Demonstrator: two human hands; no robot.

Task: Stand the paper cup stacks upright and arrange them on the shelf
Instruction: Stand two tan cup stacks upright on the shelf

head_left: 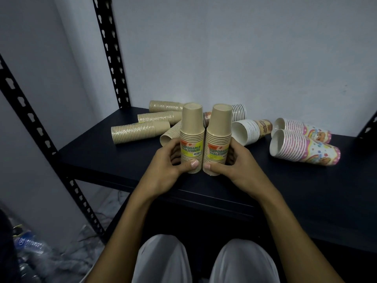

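- The left hand point(170, 160) curls round the lower part of one upright kraft stack point(191, 137), thumb across the front and fingers wrapped behind it.
- The right hand point(232, 160) grips a second upright kraft stack point(219, 139) the same way; the two stacks stand side by side near the front of the black shelf point(102, 156), almost touching at the base.
- Both stacks appear to rest mouth-down on the shelf board, labels facing the person.
- To finish this step well, the person would likely press each base flat before loosening the fingers, since tall, light stacks tip easily.
- Sliding the pair back as one unit, kept vertical, looks safer than lifting them.
- Behind them several kraft stacks point(140, 132) lie on their sides, and one point(170, 133) lies just behind the left hand; nudging it could roll it.
- To the right lie white-rimmed stacks point(250, 131) and pink patterned stacks point(302, 148), all toppled, so most of the task seems left.
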